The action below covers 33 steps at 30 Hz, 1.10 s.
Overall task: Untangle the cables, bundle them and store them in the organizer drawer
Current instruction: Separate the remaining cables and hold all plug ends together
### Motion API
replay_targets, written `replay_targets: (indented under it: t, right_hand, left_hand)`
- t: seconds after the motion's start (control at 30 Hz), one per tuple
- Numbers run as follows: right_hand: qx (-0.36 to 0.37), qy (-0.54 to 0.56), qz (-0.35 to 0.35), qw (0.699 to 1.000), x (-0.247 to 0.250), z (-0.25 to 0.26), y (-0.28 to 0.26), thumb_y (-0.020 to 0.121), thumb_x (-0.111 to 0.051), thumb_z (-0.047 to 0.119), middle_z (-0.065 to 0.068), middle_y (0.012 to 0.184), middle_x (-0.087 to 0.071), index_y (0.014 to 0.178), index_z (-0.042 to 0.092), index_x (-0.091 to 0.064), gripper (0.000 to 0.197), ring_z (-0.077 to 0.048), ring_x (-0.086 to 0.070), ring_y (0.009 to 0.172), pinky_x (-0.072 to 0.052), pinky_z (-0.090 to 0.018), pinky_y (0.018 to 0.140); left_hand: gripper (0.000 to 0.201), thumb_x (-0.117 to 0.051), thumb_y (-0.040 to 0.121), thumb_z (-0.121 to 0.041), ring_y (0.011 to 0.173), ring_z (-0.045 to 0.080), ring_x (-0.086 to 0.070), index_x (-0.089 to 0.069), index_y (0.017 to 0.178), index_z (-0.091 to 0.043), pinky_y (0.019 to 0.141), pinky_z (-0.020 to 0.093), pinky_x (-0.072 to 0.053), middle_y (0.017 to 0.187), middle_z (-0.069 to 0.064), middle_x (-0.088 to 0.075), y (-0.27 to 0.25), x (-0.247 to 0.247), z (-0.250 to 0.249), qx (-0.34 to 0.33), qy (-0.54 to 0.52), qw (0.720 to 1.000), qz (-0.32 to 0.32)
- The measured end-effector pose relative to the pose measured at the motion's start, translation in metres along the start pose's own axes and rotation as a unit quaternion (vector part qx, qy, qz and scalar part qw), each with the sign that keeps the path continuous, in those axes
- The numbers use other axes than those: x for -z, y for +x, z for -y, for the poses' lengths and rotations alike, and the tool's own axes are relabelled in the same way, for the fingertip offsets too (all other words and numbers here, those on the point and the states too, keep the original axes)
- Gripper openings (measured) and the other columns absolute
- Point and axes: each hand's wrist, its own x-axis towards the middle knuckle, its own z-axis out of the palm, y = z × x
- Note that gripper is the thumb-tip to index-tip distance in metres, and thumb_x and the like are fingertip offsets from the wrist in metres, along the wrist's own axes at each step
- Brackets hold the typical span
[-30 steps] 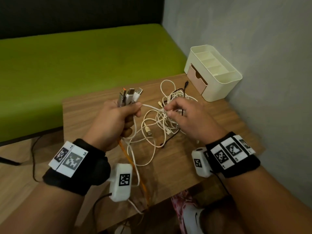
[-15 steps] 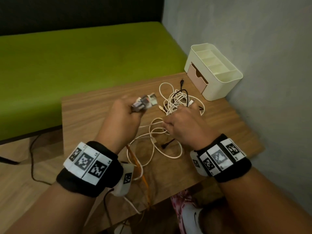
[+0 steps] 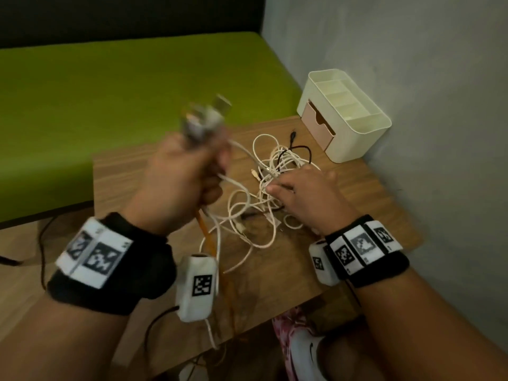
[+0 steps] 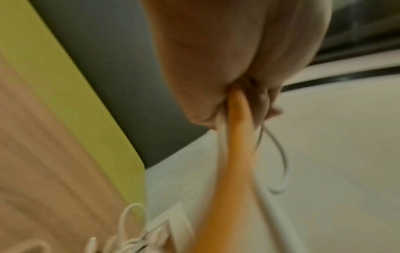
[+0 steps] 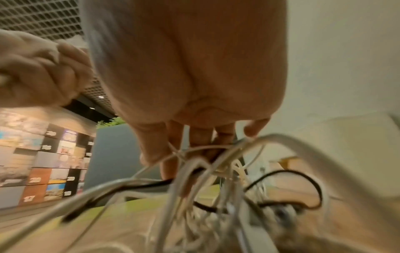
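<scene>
Cables [image 3: 270,185] lie in a loose tangle on the middle of the wooden table [image 3: 129,177], mostly white loops with one black lead [image 3: 301,148] threaded through the far side. Behind the table we see a green bench seat [image 3: 137,86], and to the right a grey wall [image 3: 412,78]. At the far right corner of the table stands our cream organizer [image 3: 368,125], its pink drawer [image 3: 316,119] facing the tangle. Our left hand [image 3: 181,185] is raised above the table, clenched round a bunch of USB plugs [image 3: 204,119] that stick up out of the fist, blurred. An orange cable [image 4: 236,145] and white ones hang down from that fist. Our right hand [image 3: 308,193] rests on the tangle, fingers [image 5: 194,137] reaching down among the white strands; we cannot tell whether they pinch any.
</scene>
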Motion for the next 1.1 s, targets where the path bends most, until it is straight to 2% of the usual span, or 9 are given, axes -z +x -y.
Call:
replay_targets:
  t: [0.1, 0.27, 0.37, 0.47, 0.6, 0.67, 0.73, 0.93, 1.1]
  right_hand:
    - [-0.023, 0.011, -0.009, 1.0, -0.003, -0.009, 0.002, 0.098, -0.044, 0.052, 0.015, 0.122, -0.061, 0.117, 0.039, -0.064, 0.031, -0.015, -0.037, 0.124, -0.02, -0.043, 0.092]
    - [0.035, 0.109, -0.063, 0.991, 0.004, -0.009, -0.005, 0.1, -0.048, 0.044, 0.023, 0.112, -0.059, 0.112, 0.037, -0.068, 0.024, -0.005, -0.04, 0.113, -0.018, -0.037, 0.086]
    - [0.054, 0.146, -0.05, 0.987, 0.009, -0.004, -0.008, 0.1, -0.043, 0.048, 0.021, 0.103, -0.053, 0.114, 0.035, -0.068, 0.032, -0.005, -0.037, 0.111, -0.013, -0.033, 0.085]
    - [0.049, -0.021, 0.0, 0.999, 0.009, 0.002, -0.006, 0.101, -0.034, 0.053, 0.016, 0.1, -0.047, 0.108, 0.034, -0.069, 0.041, -0.011, -0.035, 0.112, -0.018, -0.04, 0.091]
    - [0.041, -0.118, -0.002, 0.992, 0.003, 0.01, -0.006, 0.098, -0.038, 0.057, 0.01, 0.103, -0.054, 0.103, 0.036, -0.071, 0.04, -0.015, -0.037, 0.108, -0.022, -0.043, 0.086]
    - [0.054, -0.12, -0.01, 0.991, 0.004, 0.015, -0.009, 0.096, -0.04, 0.059, 0.011, 0.102, -0.052, 0.107, 0.038, -0.071, 0.039, -0.012, -0.033, 0.102, -0.02, -0.04, 0.082]
    - [0.066, -0.109, -0.032, 0.991, 0.005, 0.02, -0.011, 0.094, -0.045, 0.058, 0.013, 0.108, -0.056, 0.114, 0.038, -0.067, 0.035, -0.012, -0.035, 0.104, -0.021, -0.039, 0.083]
    - [0.061, -0.051, -0.039, 0.996, 0.006, 0.018, -0.012, 0.094, -0.051, 0.055, 0.015, 0.114, -0.057, 0.119, 0.037, -0.064, 0.033, -0.008, -0.028, 0.099, -0.016, -0.035, 0.08]
    - [0.008, 0.008, -0.004, 1.0, 0.005, -0.006, -0.014, 0.096, -0.05, 0.051, 0.02, 0.111, -0.056, 0.108, 0.039, -0.065, 0.023, -0.01, -0.04, 0.112, -0.025, -0.041, 0.091]
  left_hand:
    - [0.038, -0.047, 0.098, -0.037, 0.036, 0.0, -0.017, -0.048, 0.062, -0.023, 0.033, 0.016, -0.015, 0.049, -0.012, -0.026, 0.006, 0.022, -0.016, -0.016, -0.112, 0.992, -0.058]
    - [0.04, -0.05, 0.101, -0.031, 0.036, 0.005, -0.021, -0.053, 0.063, -0.017, 0.039, 0.017, -0.015, 0.045, -0.01, -0.031, 0.015, 0.049, 0.02, 0.081, 0.106, 0.984, -0.118]
    - [0.037, -0.059, 0.097, -0.029, 0.038, 0.011, -0.034, -0.066, 0.064, -0.013, 0.041, 0.023, -0.026, 0.05, -0.005, -0.055, 0.011, 0.047, 0.034, 0.125, 0.363, 0.92, -0.085]
    - [0.034, -0.064, 0.094, -0.027, 0.05, 0.02, -0.045, -0.059, 0.062, -0.017, 0.051, 0.032, -0.032, 0.055, 0.003, -0.055, 0.008, 0.036, 0.034, 0.08, 0.48, 0.866, -0.119]
    - [0.013, -0.062, 0.095, -0.016, 0.088, 0.006, -0.063, -0.073, 0.099, -0.022, 0.073, 0.023, -0.047, 0.102, 0.0, -0.072, 0.003, 0.0, 0.025, -0.099, 0.432, 0.887, -0.133]
    - [0.027, -0.063, 0.094, -0.013, 0.06, -0.008, -0.052, -0.064, 0.073, -0.03, 0.053, 0.011, -0.033, 0.067, -0.014, -0.064, -0.002, -0.021, 0.03, -0.078, 0.44, 0.892, -0.072]
    - [0.039, -0.063, 0.091, -0.015, 0.05, 0.0, -0.047, -0.051, 0.06, -0.034, 0.047, 0.025, -0.031, 0.05, -0.015, -0.051, -0.005, -0.033, 0.045, -0.044, 0.456, 0.889, -0.014]
    - [0.021, -0.057, 0.088, -0.013, 0.06, 0.028, -0.055, -0.059, 0.07, -0.023, 0.05, 0.036, -0.036, 0.062, -0.002, -0.056, -0.001, -0.035, 0.059, -0.07, 0.486, 0.871, -0.004]
    - [0.028, -0.059, 0.094, -0.021, 0.047, 0.016, -0.051, -0.072, 0.069, -0.018, 0.05, 0.035, -0.036, 0.061, 0.004, -0.064, 0.004, -0.024, 0.039, -0.064, 0.404, 0.909, -0.085]
